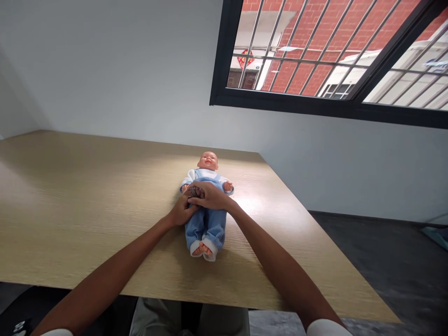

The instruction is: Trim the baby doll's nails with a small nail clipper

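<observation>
A baby doll (206, 223) in blue overalls and a white top lies face up on the wooden table (105, 200), its feet toward me. My left hand (182, 210) is closed at the doll's waist, on the left side. Across the doll's belly lies my right hand (212, 196), its fingers bent and meeting those of my left. A small silvery thing (193, 191) shows between the fingers of both hands, too small and covered to name. The doll's middle is partly hidden under my hands.
The table's right edge (329, 233) slants down toward me, with dark floor (367, 252) beyond. A pale wall (122, 70) and a barred window (315, 51) stand behind. My legs (157, 317) are under the near edge.
</observation>
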The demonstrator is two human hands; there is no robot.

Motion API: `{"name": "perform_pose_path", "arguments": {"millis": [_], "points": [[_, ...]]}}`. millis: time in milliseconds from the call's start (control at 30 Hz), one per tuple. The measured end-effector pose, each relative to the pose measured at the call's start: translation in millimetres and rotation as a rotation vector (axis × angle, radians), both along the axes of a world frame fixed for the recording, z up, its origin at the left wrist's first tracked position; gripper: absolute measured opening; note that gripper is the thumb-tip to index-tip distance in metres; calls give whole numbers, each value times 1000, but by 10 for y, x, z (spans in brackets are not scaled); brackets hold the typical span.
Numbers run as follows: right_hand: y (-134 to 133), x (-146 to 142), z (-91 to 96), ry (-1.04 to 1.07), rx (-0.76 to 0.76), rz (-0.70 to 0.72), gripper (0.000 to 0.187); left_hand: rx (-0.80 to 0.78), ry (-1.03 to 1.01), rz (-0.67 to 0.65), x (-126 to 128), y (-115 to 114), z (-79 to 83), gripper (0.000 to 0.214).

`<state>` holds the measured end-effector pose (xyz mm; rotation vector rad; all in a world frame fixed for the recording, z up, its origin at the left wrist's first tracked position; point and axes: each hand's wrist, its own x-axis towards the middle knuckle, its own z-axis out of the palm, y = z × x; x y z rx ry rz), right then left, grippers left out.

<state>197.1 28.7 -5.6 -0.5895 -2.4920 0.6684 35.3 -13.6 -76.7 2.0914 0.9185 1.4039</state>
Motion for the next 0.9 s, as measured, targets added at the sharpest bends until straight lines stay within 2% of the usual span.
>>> {"name": "perform_pose_path", "arguments": {"millis": [900], "points": [[-16,3,14,-6,-11,2,27,-23,0,23,0,-2,0,14]]}}
